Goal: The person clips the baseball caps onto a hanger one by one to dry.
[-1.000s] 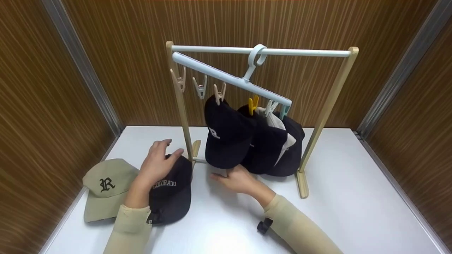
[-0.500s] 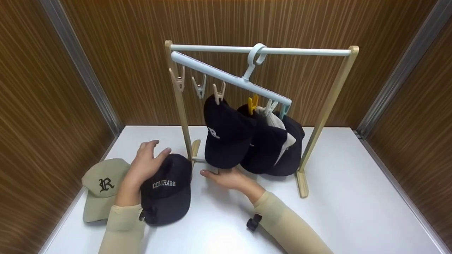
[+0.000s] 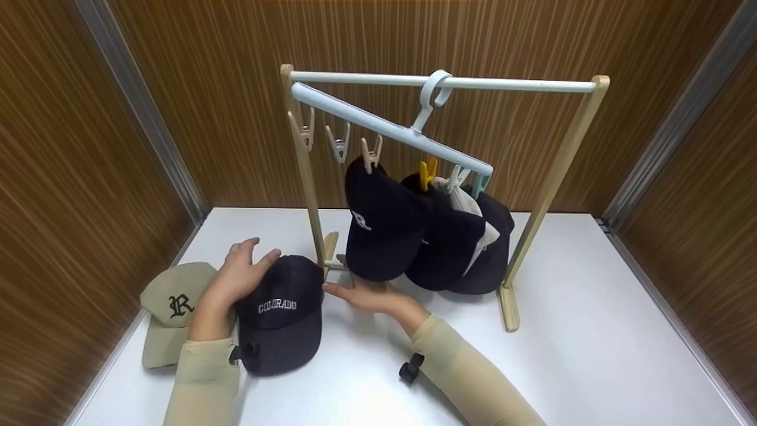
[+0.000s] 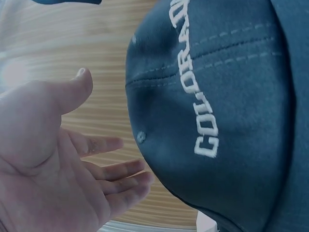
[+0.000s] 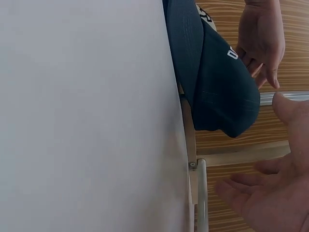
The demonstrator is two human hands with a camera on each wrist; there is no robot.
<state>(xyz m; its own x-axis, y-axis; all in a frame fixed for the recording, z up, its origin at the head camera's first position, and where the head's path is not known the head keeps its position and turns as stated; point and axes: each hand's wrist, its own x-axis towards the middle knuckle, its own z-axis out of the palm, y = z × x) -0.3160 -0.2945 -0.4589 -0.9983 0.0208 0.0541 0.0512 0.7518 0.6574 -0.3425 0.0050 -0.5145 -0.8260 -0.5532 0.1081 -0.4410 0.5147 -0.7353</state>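
A dark cap with COLORADO lettering (image 3: 281,331) lies on the white table, brim toward me. My left hand (image 3: 239,275) is at its upper left side with thumb and fingers spread; the left wrist view shows a gap between hand (image 4: 63,159) and cap (image 4: 227,96). My right hand (image 3: 369,294) is between that cap and the hanging caps, low under the nearest hanging black cap (image 3: 384,231), which hides some of its fingers. In the right wrist view the right hand (image 5: 275,188) is spread and holds nothing, facing the COLORADO cap (image 5: 222,82).
An olive cap (image 3: 171,296) lies at the left, partly behind my left forearm. A wooden rack (image 3: 556,171) carries a tilted pale blue hanger (image 3: 355,115) with several clothespins. Other caps (image 3: 449,248) hang at its low right end. Two left clothespins (image 3: 339,144) hold nothing.
My left hand has moved left, from over the COLORADO cap to its side. My right hand has moved left under the hanging cap, closer to the COLORADO cap. The caps stay in place.
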